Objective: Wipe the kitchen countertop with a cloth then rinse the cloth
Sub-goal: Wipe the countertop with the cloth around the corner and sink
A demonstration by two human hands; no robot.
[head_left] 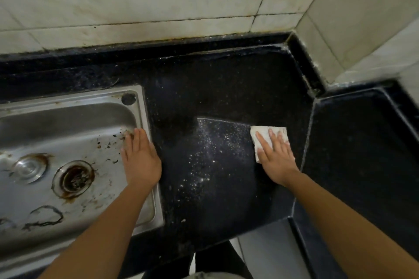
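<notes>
Here, the right hand (275, 154) is pressing the white cloth (267, 133) flat-fingered onto the dark countertop (215, 97), near its right seam; the left hand (140, 158) is resting open-fingered on the sink (145, 106) rim. Wiping appears to be mid-course; rinsing is not yet begun.

Right hand (275, 156) flat on white cloth (267, 135) — black countertop (215, 97); left hand (140, 156) on sink (68, 106) rim.

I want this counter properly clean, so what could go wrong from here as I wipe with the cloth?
The white specks lie left of the cloth; strokes toward the front edge could sweep them off the countertop. The sink holds rusty debris near the left hand, which may soil the cloth during rinsing.
</notes>
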